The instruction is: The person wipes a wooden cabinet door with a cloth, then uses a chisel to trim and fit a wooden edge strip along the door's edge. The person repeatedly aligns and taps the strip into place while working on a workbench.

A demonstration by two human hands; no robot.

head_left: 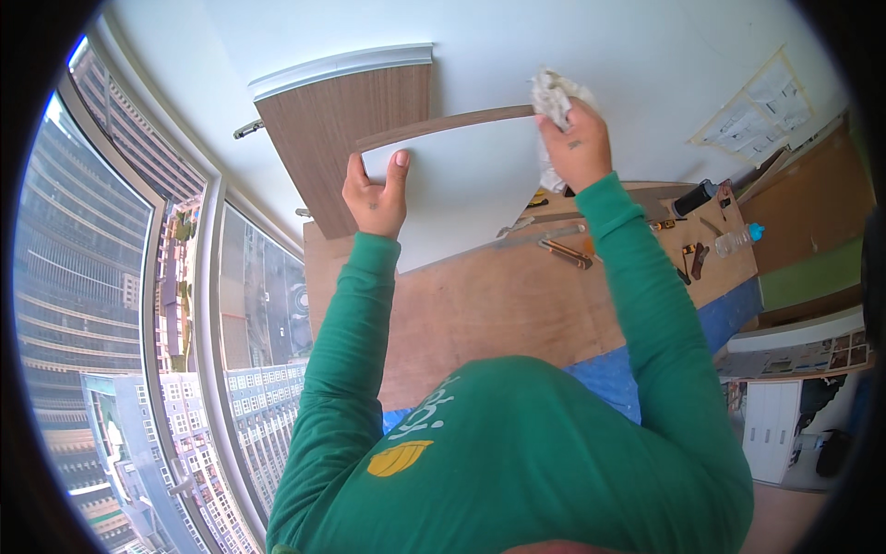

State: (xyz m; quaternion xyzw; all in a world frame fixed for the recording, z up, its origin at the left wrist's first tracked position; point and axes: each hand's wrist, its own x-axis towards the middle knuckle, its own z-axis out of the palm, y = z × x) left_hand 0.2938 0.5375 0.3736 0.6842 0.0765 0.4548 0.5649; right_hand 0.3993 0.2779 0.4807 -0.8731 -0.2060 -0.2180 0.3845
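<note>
A white panel (471, 180) with a wood-grain top edge stands tilted on the plywood worktop, held up in front of me. My left hand (378, 196) grips its upper left corner, thumb on the white face and fingers behind. At the upper right corner, my right hand (578, 148) is closed on a crumpled white rag (554, 97), which lies against the panel's edge. Part of the rag hangs below that hand. Behind the panel, a brown wood-grain cabinet door (341, 120) with a pale metal strip along its top leans on the white wall.
The plywood worktop (461, 319) carries a utility knife (565, 253), a dark cylinder (694, 198), a clear bottle with a blue cap (736, 242) and several small tools. Blue sheeting (600, 374) shows along its near edge. A tall window (83, 277) is at left; drawings (759, 106) are taped to the wall.
</note>
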